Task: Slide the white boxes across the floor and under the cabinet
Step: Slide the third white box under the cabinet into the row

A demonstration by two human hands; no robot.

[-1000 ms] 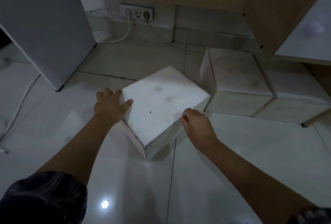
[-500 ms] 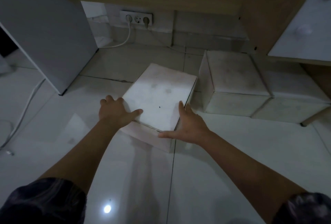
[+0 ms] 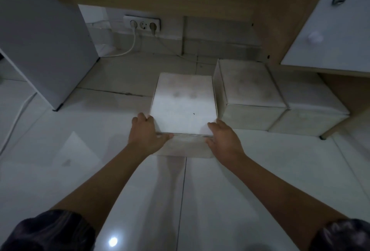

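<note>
Glossy white floor tiles (image 3: 80,150) carry your white box (image 3: 183,106), set square just beside a neighbouring box (image 3: 248,88) below the wooden cabinet (image 3: 270,10). Your left hand (image 3: 147,136) and right hand (image 3: 224,140) each clasp a near corner, fingers wrapped around it.

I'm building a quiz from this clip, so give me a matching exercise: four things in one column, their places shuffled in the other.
Things:
1 left hand
2 right hand
3 wall socket
4 round knob

Places:
A on the white drawer front
B at the near right corner of the white box
C on the back wall
D at the near left corner of that box

Pairs: 1-D, 2-B, 3-C, 4-A
</note>
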